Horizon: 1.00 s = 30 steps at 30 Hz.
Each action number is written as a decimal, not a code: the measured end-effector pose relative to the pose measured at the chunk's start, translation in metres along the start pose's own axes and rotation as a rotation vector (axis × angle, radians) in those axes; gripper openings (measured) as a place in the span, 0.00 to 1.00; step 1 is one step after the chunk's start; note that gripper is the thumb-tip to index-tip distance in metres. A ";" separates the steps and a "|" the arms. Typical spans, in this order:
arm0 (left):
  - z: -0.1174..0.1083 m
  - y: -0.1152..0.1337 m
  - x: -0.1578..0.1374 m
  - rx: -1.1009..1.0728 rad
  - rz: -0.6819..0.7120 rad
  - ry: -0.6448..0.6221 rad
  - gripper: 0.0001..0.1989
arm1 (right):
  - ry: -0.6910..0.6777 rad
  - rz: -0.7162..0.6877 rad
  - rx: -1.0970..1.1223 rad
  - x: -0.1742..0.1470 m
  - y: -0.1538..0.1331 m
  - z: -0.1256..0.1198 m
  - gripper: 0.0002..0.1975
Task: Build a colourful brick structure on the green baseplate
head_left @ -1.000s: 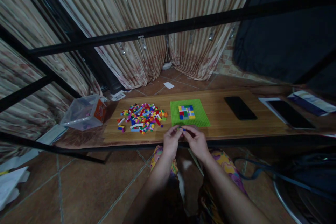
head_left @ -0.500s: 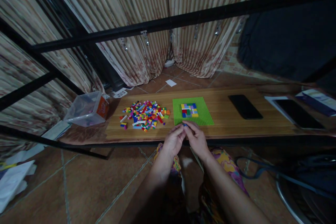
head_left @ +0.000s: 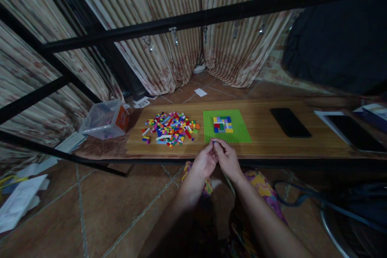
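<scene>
At the front edge of the board, my left hand (head_left: 204, 162) and my right hand (head_left: 228, 159) meet at the fingertips. Both are closed, pinching a small dark blue toy brick (head_left: 215, 142) that the fingers mostly cover. Just beyond them lies a green baseplate (head_left: 243, 127), flat on the wood. On it stands a roughly square block of joined bricks (head_left: 223, 125) in blue, yellow, white, red, green and lilac. Left of the plate a loose pile of mixed toy bricks (head_left: 172, 127) is spread out.
The wooden board (head_left: 256, 149) carries a black phone-like slab (head_left: 290, 123) on the right, with a dark tablet-like device (head_left: 356, 133) farther along. A clear plastic box (head_left: 104, 121) sits at the left end. A black metal bar (head_left: 187, 20) crosses above the board.
The view has shifted slightly, so the board's things appear a little farther right. My hands stay together around the blue brick, and the left palm shows a bit more.
</scene>
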<state>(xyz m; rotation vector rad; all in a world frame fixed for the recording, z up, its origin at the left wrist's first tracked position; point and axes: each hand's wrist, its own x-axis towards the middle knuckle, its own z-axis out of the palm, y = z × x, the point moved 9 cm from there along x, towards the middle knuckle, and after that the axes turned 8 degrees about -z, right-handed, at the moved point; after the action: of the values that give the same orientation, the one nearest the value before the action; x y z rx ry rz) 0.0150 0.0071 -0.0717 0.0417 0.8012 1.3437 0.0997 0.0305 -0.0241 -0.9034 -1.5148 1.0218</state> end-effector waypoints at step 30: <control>0.015 -0.005 -0.008 0.071 0.063 -0.060 0.15 | 0.281 0.090 0.001 -0.002 0.013 -0.018 0.24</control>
<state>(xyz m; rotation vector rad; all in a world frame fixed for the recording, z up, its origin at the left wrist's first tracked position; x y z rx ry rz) 0.0276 0.0048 -0.0588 0.1639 0.8020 1.3672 0.1182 0.0362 -0.0352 -1.0744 -1.2476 0.9162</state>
